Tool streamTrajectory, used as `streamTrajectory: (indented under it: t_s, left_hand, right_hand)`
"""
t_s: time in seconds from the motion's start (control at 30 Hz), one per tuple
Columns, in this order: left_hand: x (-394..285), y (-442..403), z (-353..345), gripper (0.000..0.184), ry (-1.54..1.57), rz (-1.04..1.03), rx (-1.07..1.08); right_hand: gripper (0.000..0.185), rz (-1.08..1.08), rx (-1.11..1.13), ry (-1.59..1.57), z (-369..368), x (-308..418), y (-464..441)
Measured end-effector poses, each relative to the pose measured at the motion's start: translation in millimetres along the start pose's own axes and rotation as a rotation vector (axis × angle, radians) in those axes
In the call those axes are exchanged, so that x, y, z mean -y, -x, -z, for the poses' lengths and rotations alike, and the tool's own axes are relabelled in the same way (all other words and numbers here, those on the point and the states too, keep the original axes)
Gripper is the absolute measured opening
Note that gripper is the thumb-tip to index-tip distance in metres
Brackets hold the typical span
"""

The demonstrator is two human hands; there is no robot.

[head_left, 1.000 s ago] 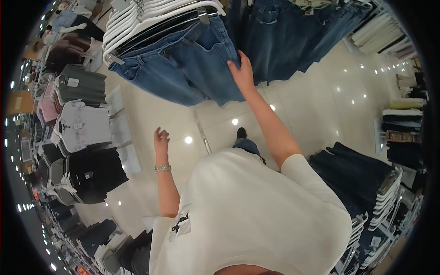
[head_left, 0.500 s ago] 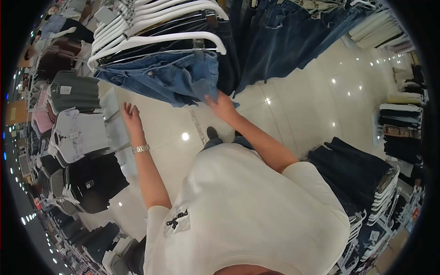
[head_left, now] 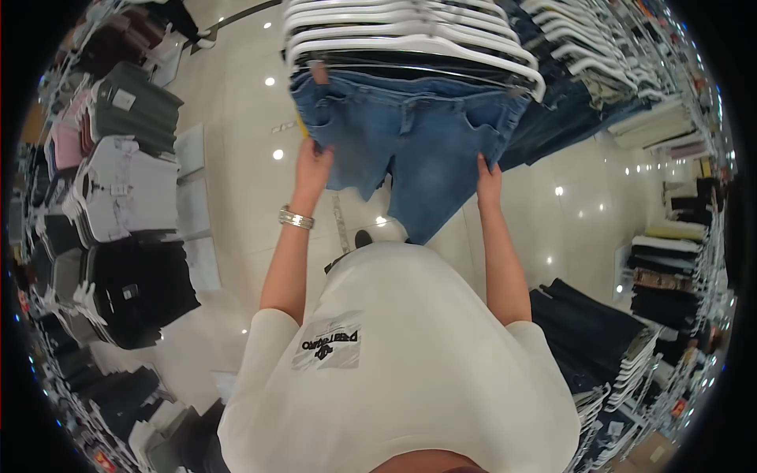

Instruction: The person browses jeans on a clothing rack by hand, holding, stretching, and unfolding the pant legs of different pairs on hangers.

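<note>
A pair of blue jeans (head_left: 418, 150) hangs by its waistband from a white hanger (head_left: 426, 45) at the front of a packed rail, its front facing me. On the left side edge of the jeans, my left hand (head_left: 314, 163), with a metal watch band (head_left: 296, 217) at the wrist, is closed on the denim. Opposite it, my right hand (head_left: 488, 178) pinches the right side edge, thumb in front. The fabric is spread between both hands. One leg slants down toward my shirt, and the fingers behind the cloth are partly hidden.
More jeans (head_left: 579, 118) on white hangers stand at the right of the rail. Grey, white and black tops (head_left: 126, 189) hang along the left. Dark jeans (head_left: 587, 327) hang at lower right. Glossy floor tiles (head_left: 236, 142) lie between the racks.
My left hand has moved from free air onto the jeans and closed on their edge. My right hand has shifted to the other side, and the jeans now spread flat facing me.
</note>
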State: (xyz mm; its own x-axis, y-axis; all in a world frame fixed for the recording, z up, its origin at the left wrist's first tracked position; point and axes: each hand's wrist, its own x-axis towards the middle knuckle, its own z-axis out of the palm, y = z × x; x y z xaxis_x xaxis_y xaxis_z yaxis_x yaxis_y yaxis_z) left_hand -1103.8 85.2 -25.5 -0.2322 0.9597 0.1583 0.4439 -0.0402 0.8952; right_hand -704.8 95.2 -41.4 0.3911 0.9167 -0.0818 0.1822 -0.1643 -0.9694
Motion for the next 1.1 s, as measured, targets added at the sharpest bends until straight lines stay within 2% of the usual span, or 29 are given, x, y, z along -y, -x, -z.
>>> streamTrajectory:
  t_s: [0.1,0.2,0.27,0.37,0.43,0.57,0.67,0.73,0.8,0.9,1.0,1.1]
  left_hand:
    - [4,29,-19,0.025,0.104,0.145,-0.119]
    - [-7,60,-27,0.026,0.066,0.216,-0.057]
    - [-45,79,-16,0.028,0.115,0.157,0.028]
    - [-40,97,-22,0.028,0.084,-0.040,0.171]
    - [-43,102,-21,0.027,0.105,-0.167,0.226]
    - [-43,98,-14,0.023,0.112,-0.180,0.276]
    - [-44,99,-12,0.020,0.138,-0.166,0.286]
    - [-44,100,-15,0.016,0.154,-0.175,0.292]
    - [-45,101,-17,0.015,0.149,-0.206,0.321]
    - [-52,101,-19,0.016,0.133,-0.240,0.359]
    - [-54,99,-20,0.020,0.143,-0.250,0.389]
    - [-42,88,-22,0.027,0.214,-0.280,0.317]
  right_hand:
    - [0.047,-0.013,-0.023,0.004,-3,-13,3]
    - [0.054,-0.088,-0.004,0.000,-6,-16,11]
    - [0.055,-0.106,0.034,0.016,-9,-27,9]
    - [0.054,-0.141,0.064,0.047,-21,-28,17]
    - [0.053,-0.218,0.088,0.046,-20,-57,5]
    - [0.055,-0.325,0.150,0.279,-25,-112,1]
    - [0.054,-0.177,0.163,0.448,-53,-95,54]
    - [0.059,0.015,0.468,0.627,-69,-96,80]
    - [0.056,0.064,0.695,0.315,-96,-72,114]
    - [0.047,0.138,0.870,0.302,-131,-15,138]
    - [0.037,0.302,0.827,0.410,-133,-19,134]
    - [0.035,0.122,0.640,0.574,-124,-49,116]
